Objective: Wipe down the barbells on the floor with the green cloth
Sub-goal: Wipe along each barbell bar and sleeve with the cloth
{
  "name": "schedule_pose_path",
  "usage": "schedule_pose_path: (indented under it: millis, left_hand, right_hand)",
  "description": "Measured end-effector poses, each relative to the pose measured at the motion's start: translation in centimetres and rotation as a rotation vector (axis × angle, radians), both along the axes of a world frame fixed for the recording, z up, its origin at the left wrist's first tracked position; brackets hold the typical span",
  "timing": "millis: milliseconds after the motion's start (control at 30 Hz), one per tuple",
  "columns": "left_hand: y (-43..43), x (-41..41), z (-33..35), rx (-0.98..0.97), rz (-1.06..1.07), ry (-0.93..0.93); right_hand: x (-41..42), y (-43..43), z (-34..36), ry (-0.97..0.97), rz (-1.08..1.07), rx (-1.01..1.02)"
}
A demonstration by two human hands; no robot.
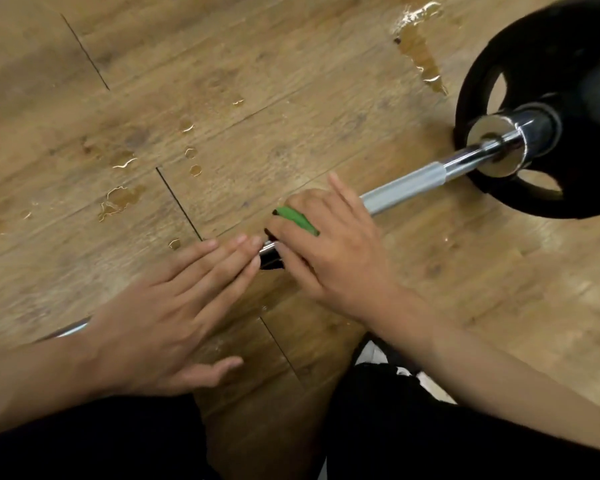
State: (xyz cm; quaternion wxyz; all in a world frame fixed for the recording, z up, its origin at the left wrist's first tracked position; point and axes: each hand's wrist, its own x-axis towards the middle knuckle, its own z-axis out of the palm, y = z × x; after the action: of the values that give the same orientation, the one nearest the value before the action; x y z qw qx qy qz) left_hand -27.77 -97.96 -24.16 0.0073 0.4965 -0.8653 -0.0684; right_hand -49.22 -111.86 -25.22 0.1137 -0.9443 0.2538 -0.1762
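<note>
The barbell (406, 187) is lying across the floor (187, 64), running from lower left to upper right. At frame centre the right hand (329, 251) is clutching the green cloth (297, 218) on it. The left hand (167, 313), fingers straight, is resting just lower-left.

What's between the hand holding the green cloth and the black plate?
Only bare barbell shaft, running from the right hand gripping the green cloth to the plate; head view.

The one camera sits on my head, looking steeply down and forward, close above my left hand (160, 317) and right hand (329, 251), with wooden floor (222, 81) beyond them.
</note>
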Motion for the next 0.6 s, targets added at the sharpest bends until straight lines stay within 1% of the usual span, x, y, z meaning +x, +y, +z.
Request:
schedule_pose_path:
  millis: [33, 67, 167, 233, 267, 300, 333, 367, 400, 433, 467, 500, 533, 600]
  left_hand:
    - [0.0, 0.0, 0.1, 0.006, -0.007, -0.009]
    - [0.1, 0.0, 0.1, 0.017, -0.010, -0.015]
    - [0.2, -0.2, 0.2, 0.035, -0.011, -0.024]
    - [0.1, -0.3, 0.1, 0.031, -0.008, -0.031]
    - [0.0, -0.3, 0.1, 0.026, -0.006, -0.033]
    - [0.0, -0.1, 0.1, 0.020, -0.009, -0.034]
    - [-0.1, 0.0, 0.1, 0.014, -0.012, -0.033]
    - [-0.2, 0.3, 0.1, 0.012, -0.014, -0.030]
    - [-0.4, 0.6, 0.1, 0.016, -0.017, -0.025]
    - [-0.7, 0.9, 0.1, 0.025, -0.021, -0.021]
    - [-0.9, 1.2, 0.1, 0.037, -0.025, -0.019]
    - [-1.1, 1.5, 0.1, 0.047, -0.025, -0.016]
    - [-1.4, 1.8, 0.1, 0.058, -0.024, -0.007]
    - [-1.9, 2.3, 0.1, 0.082, -0.017, 0.029]
  right_hand:
    - [-1.6, -1.9, -0.4, -0.002, -0.013, -0.047]
    - [-3.6, -4.0, -0.8, -0.001, -0.124, -0.071]
    - [-8.2, -8.9, -0.1, -0.005, -0.607, -0.061]
    - [-6.0, -8.2, 0.1, -0.044, -0.804, -0.025]
    - [-3.4, -6.6, 0.0, -0.064, -0.839, 0.002]
    - [-1.0, -4.5, -0.1, -0.073, -0.781, 0.026]
    - [0.8, -2.4, -0.3, -0.090, -0.613, 0.037]
    - [1.8, -0.3, -0.4, -0.091, -0.401, 0.044]
    - [1.5, 0.6, -0.7, -0.063, -0.206, 0.015]
    - [0.3, -0.1, -0.9, -0.032, -0.057, -0.050]
    - [-1.4, -2.0, -1.3, -0.028, 0.002, -0.121]
    - [-3.0, -4.1, -1.9, -0.044, -0.039, -0.170]
    - [-4.4, -6.1, -2.3, -0.069, -0.157, -0.184]
    - [-6.1, -9.0, -2.3, -0.137, -0.500, -0.126]
